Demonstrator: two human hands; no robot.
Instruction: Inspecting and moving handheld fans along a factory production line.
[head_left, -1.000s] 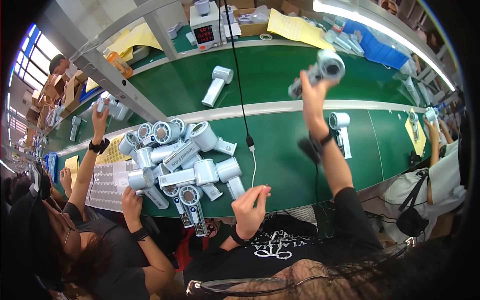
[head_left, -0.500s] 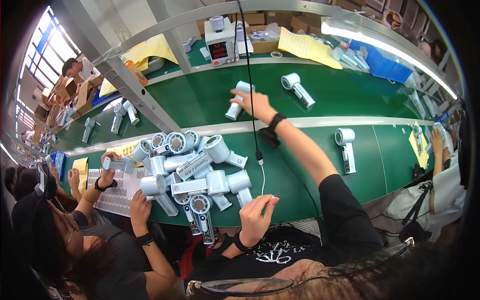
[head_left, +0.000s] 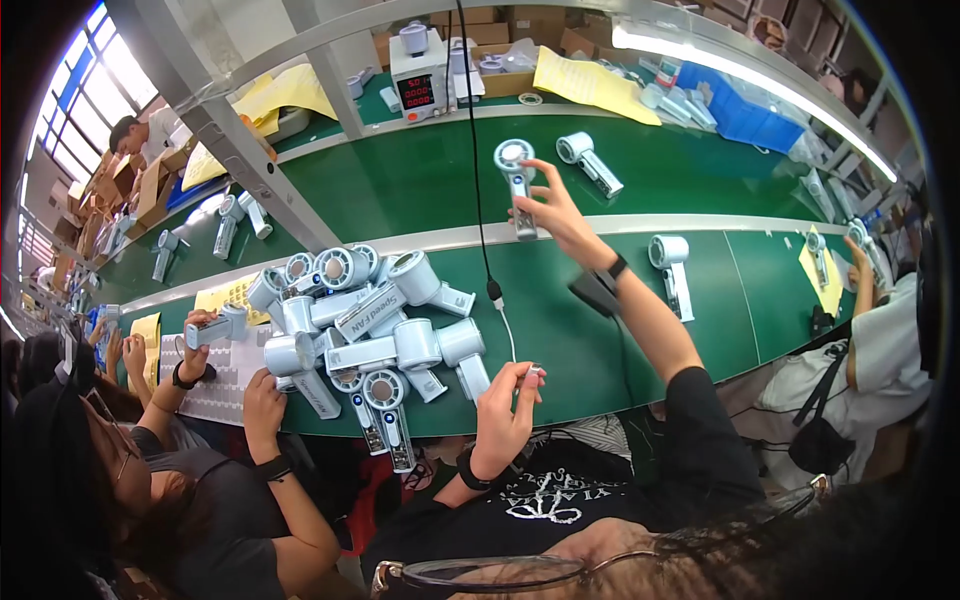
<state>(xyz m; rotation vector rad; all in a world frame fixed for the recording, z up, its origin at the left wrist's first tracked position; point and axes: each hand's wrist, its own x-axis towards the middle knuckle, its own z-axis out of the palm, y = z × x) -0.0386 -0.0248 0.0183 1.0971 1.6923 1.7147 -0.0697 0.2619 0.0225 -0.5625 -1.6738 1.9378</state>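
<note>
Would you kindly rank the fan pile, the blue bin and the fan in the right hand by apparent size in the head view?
1. Fan pile
2. Blue bin
3. Fan in the right hand

Here on the bench, a heap of handheld fans crowds the left, two poking out past the front edge! Just right of it, over that edge, the left fingers, a cable hanging behind them. Farther right, one lone fan before the back-edge rail. Beyond the rail, a fan in the right fingers, another fan lying to its right. Rearmost, a display box stands left of a bin.
</note>
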